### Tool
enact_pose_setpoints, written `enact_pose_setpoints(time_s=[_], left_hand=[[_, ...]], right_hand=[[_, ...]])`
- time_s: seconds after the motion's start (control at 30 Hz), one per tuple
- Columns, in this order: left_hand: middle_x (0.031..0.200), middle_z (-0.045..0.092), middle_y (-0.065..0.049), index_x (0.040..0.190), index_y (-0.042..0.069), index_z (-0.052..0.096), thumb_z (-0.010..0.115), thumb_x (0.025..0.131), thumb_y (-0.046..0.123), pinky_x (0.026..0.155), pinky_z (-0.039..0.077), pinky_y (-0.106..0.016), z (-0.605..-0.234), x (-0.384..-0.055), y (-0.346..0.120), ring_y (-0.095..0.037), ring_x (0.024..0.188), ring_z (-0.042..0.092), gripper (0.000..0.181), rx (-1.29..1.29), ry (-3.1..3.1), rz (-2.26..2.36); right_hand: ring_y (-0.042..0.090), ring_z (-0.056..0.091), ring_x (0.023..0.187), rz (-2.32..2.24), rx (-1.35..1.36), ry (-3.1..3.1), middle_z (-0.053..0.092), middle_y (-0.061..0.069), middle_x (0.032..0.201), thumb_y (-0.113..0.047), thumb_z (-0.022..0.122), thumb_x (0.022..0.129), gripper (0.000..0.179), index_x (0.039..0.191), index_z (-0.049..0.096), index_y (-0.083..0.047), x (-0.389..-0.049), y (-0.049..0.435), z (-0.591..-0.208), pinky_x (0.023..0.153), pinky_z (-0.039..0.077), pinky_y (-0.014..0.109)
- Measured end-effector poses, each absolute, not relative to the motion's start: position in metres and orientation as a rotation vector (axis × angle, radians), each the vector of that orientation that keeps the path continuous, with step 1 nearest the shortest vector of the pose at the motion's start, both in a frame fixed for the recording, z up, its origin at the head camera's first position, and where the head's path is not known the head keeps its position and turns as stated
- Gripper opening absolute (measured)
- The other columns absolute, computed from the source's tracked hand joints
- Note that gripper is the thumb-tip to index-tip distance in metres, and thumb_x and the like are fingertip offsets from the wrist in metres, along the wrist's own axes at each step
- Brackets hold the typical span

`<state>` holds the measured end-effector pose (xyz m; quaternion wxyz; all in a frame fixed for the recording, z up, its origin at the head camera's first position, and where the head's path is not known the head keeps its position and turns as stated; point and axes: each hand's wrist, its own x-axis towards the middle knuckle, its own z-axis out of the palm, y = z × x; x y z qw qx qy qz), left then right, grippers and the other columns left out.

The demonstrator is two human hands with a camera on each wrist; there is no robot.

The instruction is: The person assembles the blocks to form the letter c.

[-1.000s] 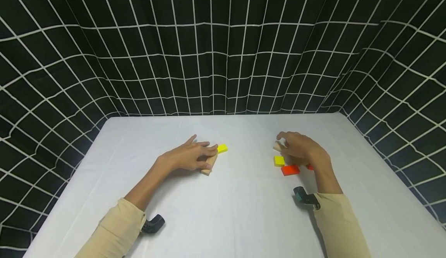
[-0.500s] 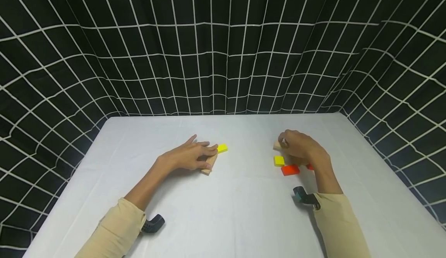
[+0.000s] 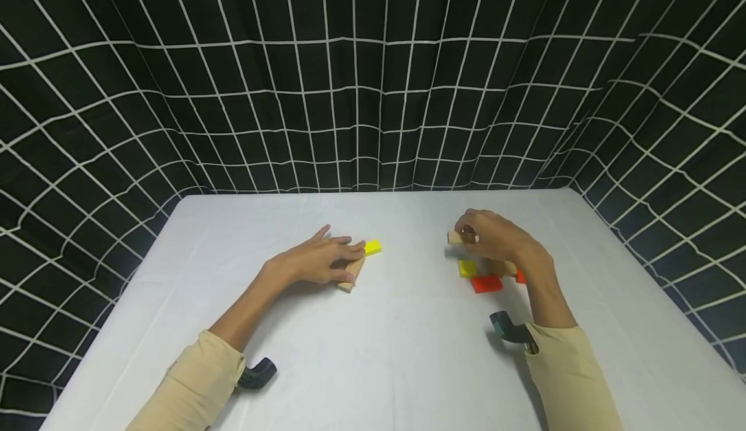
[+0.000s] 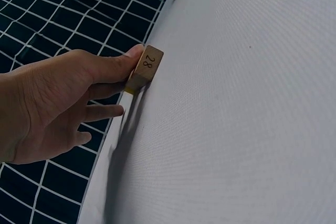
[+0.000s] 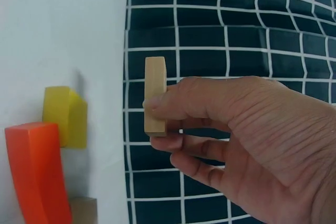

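Note:
My left hand (image 3: 315,259) rests at a wooden block (image 3: 352,274) lying slantwise on the table, thumb and fingers holding it by its sides. The number 28 is written on that block's end (image 4: 149,60) in the left wrist view. A yellow block (image 3: 373,247) lies beyond its far end, by the fingertips. On the other side, my right hand (image 3: 504,237) pinches a small wooden block (image 5: 155,93) between thumb and fingers, raised a little off the table. Near it are a yellow block (image 3: 468,268), a red block (image 3: 487,283) and another wooden block (image 3: 508,268), partly hidden by the hand.
A second red piece (image 3: 520,277) shows beside the right wrist. White cloth covers the table (image 3: 396,353), and a black curtain with white grid lines (image 3: 379,94) stands around its far side. Dark wrist devices (image 3: 256,375) stick out from both sleeves.
The right hand has closed its fingers on the small wooden block, lifted it and moved slightly left and away. The left hand has stayed in place.

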<state>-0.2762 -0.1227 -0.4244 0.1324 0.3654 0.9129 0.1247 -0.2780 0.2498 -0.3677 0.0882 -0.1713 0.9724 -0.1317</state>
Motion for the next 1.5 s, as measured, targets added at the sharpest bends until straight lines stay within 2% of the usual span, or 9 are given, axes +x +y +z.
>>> enact_pose_setpoints(time_s=[0.37, 0.83, 1.03, 1.3, 1.5], left_hand=[[0.166, 0.043, 0.0, 0.156, 0.015, 0.049, 0.068, 0.1, 0.042, 0.134, 0.002, -0.063, -0.425, -0.277, -0.122, -0.03, 0.16, 0.034, 0.065, 1.067, 2.648, 0.368], [0.166, 0.044, -0.001, 0.156, 0.016, 0.049, 0.068, 0.1, 0.044, 0.134, 0.003, -0.063, -0.424, -0.276, -0.122, -0.031, 0.159, 0.035, 0.065, 1.062, 2.657, 0.353], [0.166, 0.043, 0.0, 0.156, 0.017, 0.048, 0.068, 0.099, 0.044, 0.134, 0.002, -0.062, -0.426, -0.278, -0.123, -0.03, 0.16, 0.034, 0.067, 1.055, 2.655, 0.355], [0.166, 0.043, 0.0, 0.156, 0.017, 0.049, 0.068, 0.099, 0.044, 0.134, 0.002, -0.063, -0.425, -0.277, -0.123, -0.031, 0.16, 0.034, 0.066, 1.051, 2.651, 0.359], [0.166, 0.043, -0.002, 0.156, 0.016, 0.05, 0.067, 0.099, 0.045, 0.133, 0.004, -0.065, -0.426, -0.278, -0.123, -0.033, 0.159, 0.036, 0.066, 1.073, 2.654, 0.336]], right_hand=[[0.024, 0.06, 0.096, -0.405, -0.643, 2.89, 0.068, 0.005, 0.098, -0.003, 0.077, 0.089, 0.035, 0.124, 0.072, -0.003, -0.268, 0.239, -0.357, 0.09, 0.059, 0.043], [0.025, 0.061, 0.093, -0.422, -0.806, 2.831, 0.067, 0.004, 0.095, -0.004, 0.077, 0.09, 0.027, 0.117, 0.075, -0.005, -0.259, 0.214, -0.352, 0.083, 0.056, 0.033], [0.02, 0.059, 0.087, -0.395, -0.954, 2.796, 0.063, 0.001, 0.09, -0.004, 0.076, 0.089, 0.02, 0.108, 0.075, -0.009, -0.256, 0.199, -0.355, 0.075, 0.05, 0.026], [0.009, 0.051, 0.079, -0.323, -1.194, 2.771, 0.058, -0.003, 0.083, -0.005, 0.078, 0.087, 0.016, 0.102, 0.073, -0.01, -0.25, 0.176, -0.36, 0.072, 0.048, 0.022], [0.008, 0.05, 0.077, -0.296, -1.29, 2.723, 0.056, -0.003, 0.08, -0.006, 0.077, 0.089, 0.014, 0.101, 0.071, -0.009, -0.243, 0.156, -0.363, 0.072, 0.046, 0.021]])
